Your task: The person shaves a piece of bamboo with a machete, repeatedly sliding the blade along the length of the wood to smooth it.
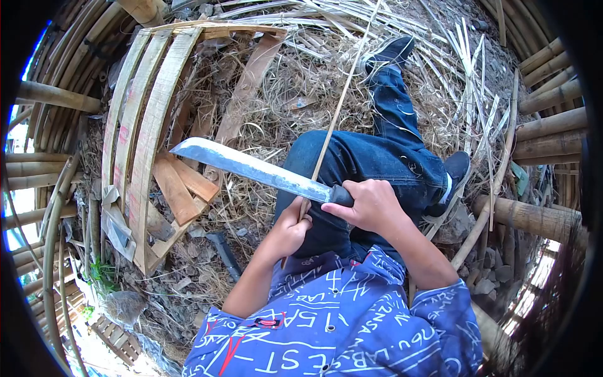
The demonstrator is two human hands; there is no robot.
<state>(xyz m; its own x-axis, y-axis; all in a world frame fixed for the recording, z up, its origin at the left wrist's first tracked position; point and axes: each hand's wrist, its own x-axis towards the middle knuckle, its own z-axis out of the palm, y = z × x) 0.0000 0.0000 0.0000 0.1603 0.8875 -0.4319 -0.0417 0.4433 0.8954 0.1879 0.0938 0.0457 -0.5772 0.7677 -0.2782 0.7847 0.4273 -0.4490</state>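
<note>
My right hand [369,204] is closed round the dark handle of a machete [251,168], whose broad blade points left across my lap. Near the handle, the blade lies over a long thin bamboo strip [347,94]. My left hand [292,231] grips that strip just below the blade, its fingers curled tight. From there the strip runs up past my bent knee toward the top of the view, and its lower end shows by my shirt. My jeans [377,160] are under both hands.
A slatted wooden pallet [151,119] leans at the left, with loose boards [182,188] beside it. Shavings [270,94] cover the ground, and split bamboo strips [465,69] lie at upper right. A dark-handled tool [223,254] rests near my left arm. Bamboo poles [534,217] wall both sides.
</note>
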